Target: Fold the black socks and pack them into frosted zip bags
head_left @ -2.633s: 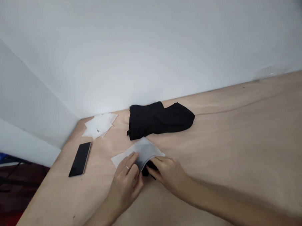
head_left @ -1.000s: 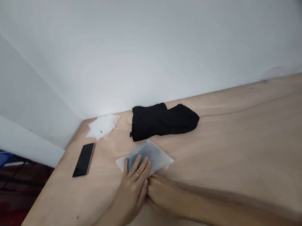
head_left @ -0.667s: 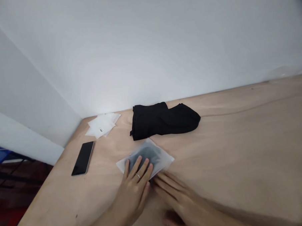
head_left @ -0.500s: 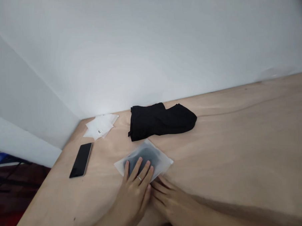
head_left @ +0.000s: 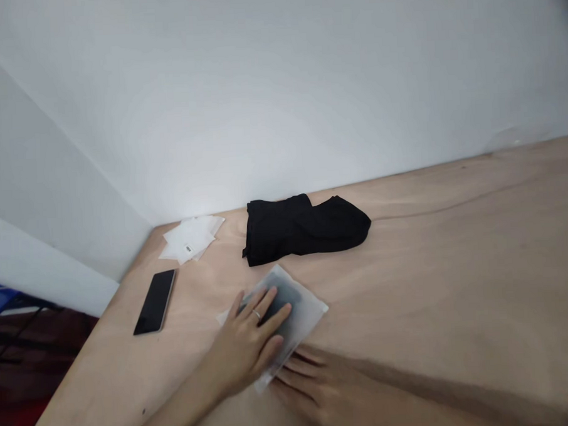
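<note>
Pouch of flat translucent-white plastic (head_left: 304,322) already holds dark contents (head_left: 287,293); left hand (head_left: 243,346), grip apart, atop; right hand (head_left: 315,390), grip unclear; folded black cloth (head_left: 303,231) lies outside, at 12 o'clock.

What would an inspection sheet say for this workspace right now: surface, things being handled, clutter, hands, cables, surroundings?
Surface: light brown tabletop, with a small dark speck near its left edge.
Things being handled: translucent bag lying on the tabletop, something dark showing through it.
Clutter: phone, screen dark, at left; overlapping white packets behind it; black cloth, folded, beyond the bag.
Hands: left hand laid over the bag, fingers spread; right hand at the bag's near edge, grip unclear.
Cables: nothing seen.
Surroundings: pale wall behind; blue object at far left, too blurred to identify.
</note>
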The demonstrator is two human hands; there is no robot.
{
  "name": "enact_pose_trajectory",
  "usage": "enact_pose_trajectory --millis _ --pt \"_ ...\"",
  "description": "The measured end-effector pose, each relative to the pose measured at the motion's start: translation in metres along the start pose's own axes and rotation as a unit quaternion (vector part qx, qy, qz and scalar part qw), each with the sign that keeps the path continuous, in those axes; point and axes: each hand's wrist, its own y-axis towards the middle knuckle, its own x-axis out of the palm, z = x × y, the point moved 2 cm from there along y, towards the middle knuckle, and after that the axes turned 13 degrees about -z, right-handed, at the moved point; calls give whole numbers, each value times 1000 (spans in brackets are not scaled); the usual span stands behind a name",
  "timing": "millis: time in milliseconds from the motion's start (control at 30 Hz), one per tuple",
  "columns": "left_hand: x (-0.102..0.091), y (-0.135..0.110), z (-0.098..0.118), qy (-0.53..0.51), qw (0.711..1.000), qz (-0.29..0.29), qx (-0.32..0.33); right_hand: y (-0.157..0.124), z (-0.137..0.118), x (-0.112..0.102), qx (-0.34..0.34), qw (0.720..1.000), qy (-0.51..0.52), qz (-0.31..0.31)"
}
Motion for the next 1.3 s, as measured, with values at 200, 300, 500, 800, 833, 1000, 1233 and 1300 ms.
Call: enact_pose_trajectory --millis 200,300,500,800,833,1000,1233,1300 --pt "20 17 -22 -38 999 26 11 -23 7 4 46 994 82 59" --pt "25 15 -21 -57 997 40 15 -36 37 6 190 966 68 164" --pt "27 13 -17 -59 997 48 5 -40 82 12 348 903 84 236" --pt "26 -2 -5 -83 994 70 2 -32 74 -11 322 891 205 247" --pt "25 -6 -1 -89 993 75 11 -33 72 -17 316 887 218 257" --pt "0 -15 21 -85 965 217 118 -34 57 -49 270 863 310 296" --pt "-47 25 25 -301 936 180 17 -17 39 -51 228 841 418 259" --pt "-45 34 27 -403 909 109 4 -16 41 -48 235 828 436 264"
